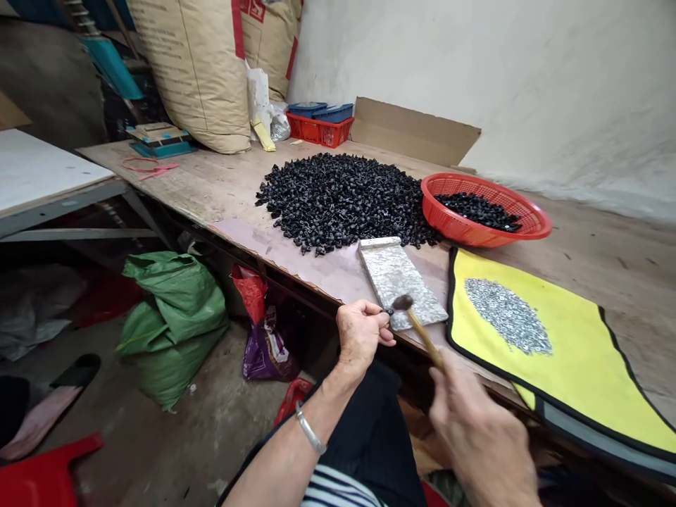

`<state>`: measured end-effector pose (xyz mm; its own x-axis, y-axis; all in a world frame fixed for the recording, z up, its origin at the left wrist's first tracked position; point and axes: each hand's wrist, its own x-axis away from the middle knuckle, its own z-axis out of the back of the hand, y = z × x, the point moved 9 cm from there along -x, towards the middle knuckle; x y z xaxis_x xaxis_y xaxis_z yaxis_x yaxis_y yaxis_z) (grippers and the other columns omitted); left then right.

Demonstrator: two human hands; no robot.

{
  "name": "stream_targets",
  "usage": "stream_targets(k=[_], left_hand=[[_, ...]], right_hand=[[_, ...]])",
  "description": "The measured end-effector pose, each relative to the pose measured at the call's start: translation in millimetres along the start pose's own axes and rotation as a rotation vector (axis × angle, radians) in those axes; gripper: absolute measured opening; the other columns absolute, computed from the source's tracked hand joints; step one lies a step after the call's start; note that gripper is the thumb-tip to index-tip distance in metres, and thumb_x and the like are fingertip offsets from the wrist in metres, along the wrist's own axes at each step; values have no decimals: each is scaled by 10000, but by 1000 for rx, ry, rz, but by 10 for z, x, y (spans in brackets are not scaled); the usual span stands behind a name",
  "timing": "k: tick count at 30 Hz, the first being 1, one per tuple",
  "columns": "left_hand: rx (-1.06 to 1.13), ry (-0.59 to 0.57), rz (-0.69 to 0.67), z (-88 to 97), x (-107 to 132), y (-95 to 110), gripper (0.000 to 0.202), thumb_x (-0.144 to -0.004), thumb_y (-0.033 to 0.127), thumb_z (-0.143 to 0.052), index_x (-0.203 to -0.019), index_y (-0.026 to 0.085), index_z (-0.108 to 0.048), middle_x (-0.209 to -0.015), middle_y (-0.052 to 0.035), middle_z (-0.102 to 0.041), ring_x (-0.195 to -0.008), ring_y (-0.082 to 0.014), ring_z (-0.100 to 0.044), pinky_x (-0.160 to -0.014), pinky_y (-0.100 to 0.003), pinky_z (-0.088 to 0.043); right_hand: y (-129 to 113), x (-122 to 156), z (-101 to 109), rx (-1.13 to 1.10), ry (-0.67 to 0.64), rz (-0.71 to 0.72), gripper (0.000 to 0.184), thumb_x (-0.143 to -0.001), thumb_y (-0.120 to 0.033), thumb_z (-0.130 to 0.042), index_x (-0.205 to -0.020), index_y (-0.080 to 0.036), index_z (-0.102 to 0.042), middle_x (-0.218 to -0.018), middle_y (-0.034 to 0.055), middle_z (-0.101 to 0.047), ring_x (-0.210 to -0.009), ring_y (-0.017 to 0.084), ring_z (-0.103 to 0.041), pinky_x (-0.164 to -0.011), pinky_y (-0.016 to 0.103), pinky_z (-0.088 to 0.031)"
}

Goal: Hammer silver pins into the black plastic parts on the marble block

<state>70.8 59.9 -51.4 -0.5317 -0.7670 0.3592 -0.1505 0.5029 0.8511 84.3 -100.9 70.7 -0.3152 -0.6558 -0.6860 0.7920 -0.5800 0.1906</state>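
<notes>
My left hand [362, 331] pinches a small black part [388, 310] against the near edge of a flat metal plate [400, 280] on the wooden table. My right hand [478, 429] grips the wooden handle of a small hammer [417, 324]. The hammer's dark head rests right at the pinched part. A large pile of black parts [343, 201] lies behind the plate. To the right sits a red basket [459, 229] holding more black parts. A heap of small silvery pieces [507, 315] lies on a yellow mat [586, 366].
Large brown sacks [198, 70] lean at the table's far end beside a red crate [318, 131] with blue trays. A cardboard sheet [415, 130] leans on the wall. On the floor lie a green bag [172, 317], a purple-red bag [264, 338] and a red stool [45, 479].
</notes>
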Motion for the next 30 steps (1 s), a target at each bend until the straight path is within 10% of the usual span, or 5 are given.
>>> stream_targets(k=[30], left_hand=[[-8,18,4,7,-18,11,146,-541,139,-667,-510,124,-525,-354,23,-513,-298,-121,-508,-320,-247,-483]], right_hand=[[-105,105,-184,-13,-94,26,289,-845,-202,-494,-1087,-91,-606,-799,77,-702,-504,130,-610,-437,227,-399]])
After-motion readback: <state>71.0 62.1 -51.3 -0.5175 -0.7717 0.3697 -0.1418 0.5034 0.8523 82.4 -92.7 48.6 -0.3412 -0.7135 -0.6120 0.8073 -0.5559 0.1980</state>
